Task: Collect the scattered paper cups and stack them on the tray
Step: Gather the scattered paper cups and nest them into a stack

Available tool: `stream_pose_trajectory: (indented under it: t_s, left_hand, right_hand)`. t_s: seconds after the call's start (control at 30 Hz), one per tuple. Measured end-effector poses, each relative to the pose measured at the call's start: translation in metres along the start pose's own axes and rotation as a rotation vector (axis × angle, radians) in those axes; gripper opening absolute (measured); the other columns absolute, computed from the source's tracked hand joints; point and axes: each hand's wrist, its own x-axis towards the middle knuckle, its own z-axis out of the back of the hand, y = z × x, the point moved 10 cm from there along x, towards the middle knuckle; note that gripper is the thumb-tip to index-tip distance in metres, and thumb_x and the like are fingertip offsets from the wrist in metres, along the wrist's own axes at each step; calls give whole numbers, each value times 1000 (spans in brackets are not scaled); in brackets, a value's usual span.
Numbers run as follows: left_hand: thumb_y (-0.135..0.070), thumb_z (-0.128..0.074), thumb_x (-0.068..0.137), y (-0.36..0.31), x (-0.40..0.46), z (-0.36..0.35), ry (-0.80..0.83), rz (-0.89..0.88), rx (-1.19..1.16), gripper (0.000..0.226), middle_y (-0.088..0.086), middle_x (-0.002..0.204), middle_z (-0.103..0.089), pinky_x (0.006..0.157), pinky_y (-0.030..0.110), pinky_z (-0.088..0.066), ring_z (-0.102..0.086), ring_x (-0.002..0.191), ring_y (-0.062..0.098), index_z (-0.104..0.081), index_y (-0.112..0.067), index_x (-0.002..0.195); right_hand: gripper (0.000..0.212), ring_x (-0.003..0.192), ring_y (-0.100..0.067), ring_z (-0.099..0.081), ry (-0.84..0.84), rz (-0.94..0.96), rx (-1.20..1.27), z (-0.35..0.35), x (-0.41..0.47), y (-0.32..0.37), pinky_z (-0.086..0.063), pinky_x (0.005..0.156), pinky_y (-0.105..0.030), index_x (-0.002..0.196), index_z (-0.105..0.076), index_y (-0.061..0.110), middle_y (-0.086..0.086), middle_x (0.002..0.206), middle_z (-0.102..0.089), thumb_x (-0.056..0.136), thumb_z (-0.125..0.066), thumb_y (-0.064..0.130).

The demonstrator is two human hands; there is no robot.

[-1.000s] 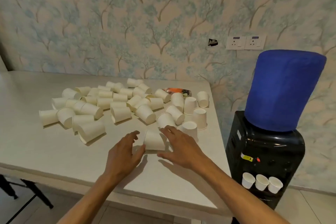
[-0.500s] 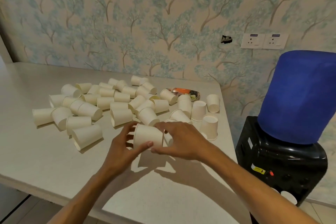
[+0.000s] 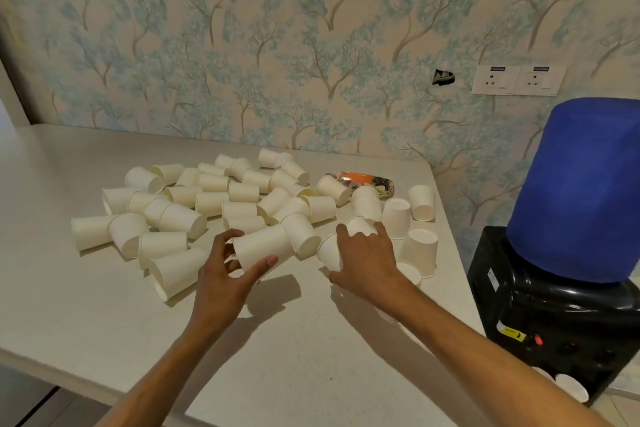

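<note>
This looks like a break room or pantry corner of a home or small office. Tree-patterned wallpaper (image 3: 242,45) covers the wall, with wall sockets (image 3: 517,80) beside a black water dispenser (image 3: 554,315) whose bottle wears a blue cover (image 3: 581,184), next to a plain white table (image 3: 104,305).

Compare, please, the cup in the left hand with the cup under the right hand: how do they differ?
The left hand holds its cup lifted off the table, thumb and fingers round its wall; the right hand's cup lies in the pile. The left cup shows nearly its whole side; the right cup is mostly covered by the fingers curled over it. Both are plain white paper cups on their sides.
</note>
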Motion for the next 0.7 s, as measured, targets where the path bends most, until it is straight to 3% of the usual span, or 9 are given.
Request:
stream_pose_trajectory:
  t_s: [0.1, 0.17, 0.23, 0.3, 0.4, 0.47, 0.53, 0.6, 0.7]
  left_hand:
    - [-61, -73, 63, -1, 9, 5, 24, -19, -3, 65, -9, 112, -62, 60, 24, -60, -66, 95, 13, -53, -32, 117]
    - [-59, -71, 65, 0, 14, 8, 58, -21, -19, 61, -5, 112, -62, 59, 26, -60, -66, 96, 17, -54, -31, 117]
    - [-54, -69, 68, 2, 20, 8, 127, -19, -62, 58, -2, 116, -61, 65, 37, -63, -66, 99, 24, -55, -31, 119]
    - [-50, -69, 70, 0, 23, 5, 213, -28, -97, 53, -6, 117, -60, 68, 40, -63, -66, 101, 25, -56, -32, 118]
    - [-49, -69, 71, -7, 26, 8, 281, -69, -148, 47, -12, 115, -58, 66, 30, -61, -65, 100, 22, -57, -35, 114]
    - [-49, -70, 70, -8, 32, 20, 269, -74, -171, 46, -11, 112, -60, 65, 30, -61, -65, 99, 21, -58, -34, 112]
    - [-46, -71, 71, -9, 40, 39, 222, -78, -183, 43, -7, 109, -63, 63, 29, -61, -67, 96, 20, -60, -31, 110]
    - [-51, -71, 74, -8, 50, 67, 137, -101, -138, 46, -7, 108, -64, 63, 30, -61, -67, 97, 17, -59, -26, 111]
    - [-62, -65, 75, -4, 63, 110, 18, -118, -69, 52, -14, 108, -63, 64, 33, -62, -65, 101, 13, -58, -28, 115]
  right_hand:
    - [84, 107, -24, -58, -89, 36, 253, 31, -3, 1, -25, 110, -44, 136, -35, 22, 2, 110, -65, 68, -71, 54]
    - [72, 97, -16, -57, -84, 108, 495, 50, -5, 6, -39, 100, -38, 123, -43, 32, 11, 106, -64, 62, -75, 50]
    - [59, 93, -5, -57, -46, 168, 713, 61, -5, 18, -53, 84, -33, 110, -51, 38, 20, 103, -61, 60, -81, 44]
    - [51, 97, 0, -57, -32, 233, 849, 65, -1, 36, -56, 79, -27, 106, -57, 38, 21, 104, -61, 64, -85, 39]
    - [48, 102, -1, -59, -18, 281, 953, 59, 9, 68, -55, 83, -25, 110, -62, 37, 19, 109, -63, 68, -85, 40]
    - [42, 103, -1, -60, 13, 280, 1034, 51, 19, 88, -55, 80, -23, 111, -64, 41, 19, 111, -64, 73, -80, 48]
    - [27, 103, -6, -62, 26, 189, 1245, 39, 31, 101, -53, 79, -22, 110, -65, 40, 13, 113, -66, 87, -62, 52]
    - [29, 98, -13, -64, -20, 25, 1423, 20, 40, 108, -51, 78, -28, 111, -65, 29, 5, 107, -69, 100, -41, 41]
    - [33, 107, -11, -59, -90, 86, 1063, -1, 43, 141, -45, 87, -29, 127, -55, 26, 4, 122, -64, 94, -52, 30]
